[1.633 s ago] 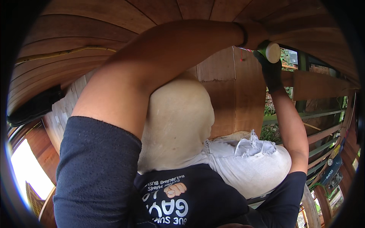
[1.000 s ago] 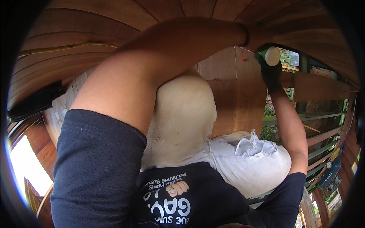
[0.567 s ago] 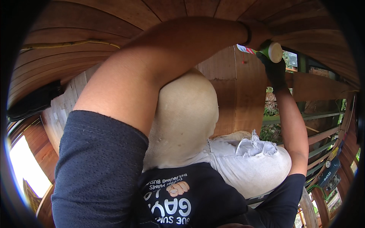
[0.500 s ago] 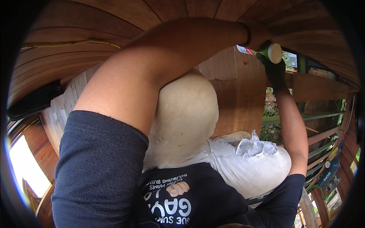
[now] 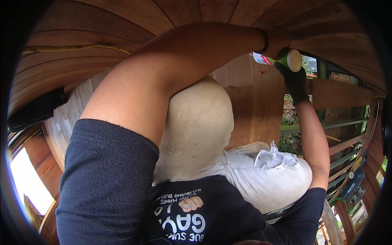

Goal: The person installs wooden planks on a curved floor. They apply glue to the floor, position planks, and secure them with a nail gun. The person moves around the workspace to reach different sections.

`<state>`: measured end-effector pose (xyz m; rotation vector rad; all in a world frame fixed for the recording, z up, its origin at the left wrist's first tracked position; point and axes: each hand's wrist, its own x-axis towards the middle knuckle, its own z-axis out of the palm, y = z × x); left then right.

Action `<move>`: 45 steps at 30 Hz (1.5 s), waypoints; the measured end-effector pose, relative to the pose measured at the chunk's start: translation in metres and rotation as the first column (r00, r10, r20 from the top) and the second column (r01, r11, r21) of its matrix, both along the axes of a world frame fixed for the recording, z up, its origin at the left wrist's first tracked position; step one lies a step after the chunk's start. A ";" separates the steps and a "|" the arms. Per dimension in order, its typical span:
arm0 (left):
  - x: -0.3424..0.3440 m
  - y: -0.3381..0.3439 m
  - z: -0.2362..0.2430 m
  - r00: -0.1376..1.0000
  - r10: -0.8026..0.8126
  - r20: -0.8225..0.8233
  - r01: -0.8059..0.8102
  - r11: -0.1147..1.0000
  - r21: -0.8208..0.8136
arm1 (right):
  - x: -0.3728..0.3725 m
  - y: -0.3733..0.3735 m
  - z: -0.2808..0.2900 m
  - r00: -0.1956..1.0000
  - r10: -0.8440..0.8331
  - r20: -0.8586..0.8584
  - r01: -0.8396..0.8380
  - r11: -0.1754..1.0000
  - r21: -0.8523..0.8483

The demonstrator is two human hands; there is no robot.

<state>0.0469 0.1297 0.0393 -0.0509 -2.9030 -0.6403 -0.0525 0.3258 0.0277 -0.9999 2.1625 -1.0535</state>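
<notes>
A green bottle (image 5: 291, 59) with a round cream-coloured end facing me is at the upper right. A white, red and green label (image 5: 262, 58) shows to its left. My right hand (image 5: 295, 79), in a dark glove, grips the bottle from below, with the thumb along its left side. My bare left arm reaches across the top of the view, a dark band at its wrist. My left hand (image 5: 280, 41) lies in shadow against the bottle's upper side. Its fingers are hidden, so whether it grips the bottle cannot be seen.
Dark wooden planks (image 5: 216, 11) curve close above my arms. A yellow cable (image 5: 81, 47) runs along them at the left. Wooden panels (image 5: 267, 98) stand ahead of my bent knees, beside slatted rails (image 5: 341, 124). A teal power tool (image 5: 354, 185) sits at the right.
The bottle has shifted slightly down and left, and more of its label shows. Both hands have moved a little with it.
</notes>
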 end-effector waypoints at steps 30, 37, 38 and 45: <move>0.004 0.000 0.009 0.991 -0.043 0.129 0.033 0.997 0.075 | -0.003 0.005 0.002 0.999 0.002 0.051 -0.007 0.995 0.104; -0.001 0.000 0.003 0.998 -0.029 0.051 0.024 0.994 0.103 | 0.001 0.001 0.007 0.999 0.015 -0.037 -0.013 0.999 0.052; -0.001 0.000 0.004 0.999 -0.025 0.048 0.020 0.994 0.106 | 0.001 0.000 0.007 0.999 0.014 -0.051 -0.011 0.998 0.063; -0.001 -0.004 0.008 0.999 0.006 0.049 -0.009 0.998 0.064 | -0.001 -0.008 0.004 0.997 0.019 -0.070 -0.019 1.000 0.003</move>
